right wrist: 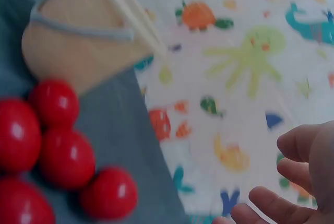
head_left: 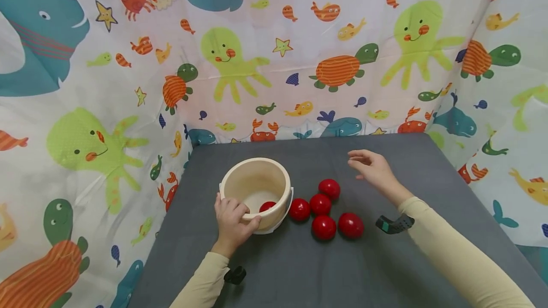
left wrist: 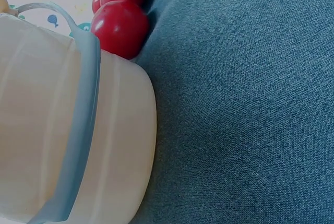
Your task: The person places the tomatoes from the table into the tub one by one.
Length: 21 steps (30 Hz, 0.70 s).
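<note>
Red balls [head_left: 320, 204], five bunched together, lie to the left of the right hand [head_left: 374, 170] and nearer the person; that hand is empty, fingers loosely bent. The left hand [head_left: 233, 220] grips the near rim of the cream bucket [head_left: 257, 179], and another red ball [head_left: 267, 206] sits inside, just beyond its thumb. The step seems to be steadying the bucket for loading, though unloading is possible; if loading, the next move calls for the right hand to reach down leftward and grasp one.
</note>
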Tool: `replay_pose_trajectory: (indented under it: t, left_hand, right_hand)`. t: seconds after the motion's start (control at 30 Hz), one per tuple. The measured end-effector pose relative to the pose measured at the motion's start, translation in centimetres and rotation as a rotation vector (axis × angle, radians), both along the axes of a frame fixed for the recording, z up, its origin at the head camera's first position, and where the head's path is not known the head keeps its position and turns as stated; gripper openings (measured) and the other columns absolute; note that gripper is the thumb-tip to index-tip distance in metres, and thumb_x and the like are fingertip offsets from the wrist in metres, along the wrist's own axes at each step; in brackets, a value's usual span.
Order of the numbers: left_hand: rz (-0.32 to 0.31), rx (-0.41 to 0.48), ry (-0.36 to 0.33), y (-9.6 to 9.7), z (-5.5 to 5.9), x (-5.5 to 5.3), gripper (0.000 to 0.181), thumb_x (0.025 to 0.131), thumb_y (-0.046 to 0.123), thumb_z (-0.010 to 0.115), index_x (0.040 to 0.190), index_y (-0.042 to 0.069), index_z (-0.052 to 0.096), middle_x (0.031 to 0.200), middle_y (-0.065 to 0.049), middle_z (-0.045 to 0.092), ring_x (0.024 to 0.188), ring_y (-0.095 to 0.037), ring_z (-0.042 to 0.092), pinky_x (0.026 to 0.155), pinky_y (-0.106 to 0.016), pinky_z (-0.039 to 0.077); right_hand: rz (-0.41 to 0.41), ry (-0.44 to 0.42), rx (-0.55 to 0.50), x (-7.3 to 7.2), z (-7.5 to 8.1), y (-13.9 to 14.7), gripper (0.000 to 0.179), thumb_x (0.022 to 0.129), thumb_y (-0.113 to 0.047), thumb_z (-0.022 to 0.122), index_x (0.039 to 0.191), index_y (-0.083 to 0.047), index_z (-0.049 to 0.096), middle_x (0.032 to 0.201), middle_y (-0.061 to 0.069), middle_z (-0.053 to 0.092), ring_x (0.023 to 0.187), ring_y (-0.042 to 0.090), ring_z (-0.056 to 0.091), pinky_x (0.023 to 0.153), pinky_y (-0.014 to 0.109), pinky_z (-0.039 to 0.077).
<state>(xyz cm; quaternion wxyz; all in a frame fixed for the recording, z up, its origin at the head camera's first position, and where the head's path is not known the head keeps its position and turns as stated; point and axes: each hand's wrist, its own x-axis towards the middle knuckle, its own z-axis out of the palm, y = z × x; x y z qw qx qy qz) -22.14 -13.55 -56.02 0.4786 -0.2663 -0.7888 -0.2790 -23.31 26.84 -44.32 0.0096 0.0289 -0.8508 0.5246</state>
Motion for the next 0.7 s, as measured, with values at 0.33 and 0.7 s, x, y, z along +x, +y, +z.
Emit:
replay_pose_trajectory:
  t: [0.33, 0.7]
  left_hand:
    - [-0.004, 0.001, 0.001, -0.2, -0.2, -0.1, 0.053, 0.093, 0.058, 0.057, 0.064, 0.013, 0.054, 0.069, -0.004, 0.051, 0.077, -0.029, 0.051, 0.096, -0.084, 0.031]
    - [-0.003, 0.001, 0.005, -0.2, -0.3, -0.2, 0.051, 0.093, 0.056, 0.057, 0.065, 0.013, 0.054, 0.068, -0.005, 0.051, 0.076, -0.03, 0.051, 0.096, -0.084, 0.031]
  right_hand:
    - [-0.122, -0.112, 0.014, 3.5, -4.1, 6.4, 0.059, 0.106, -0.04, 0.049, 0.149, -0.001, 0.043, 0.146, 0.032, 0.05, 0.125, 0.041, 0.06, 0.082, 0.036, 0.063]
    - [-0.141, -0.254, -0.059, 6.2, -9.4, 6.3, 0.065, 0.106, -0.04, 0.048, 0.153, 0.003, 0.036, 0.15, 0.034, 0.043, 0.123, 0.041, 0.061, 0.083, 0.04, 0.063]
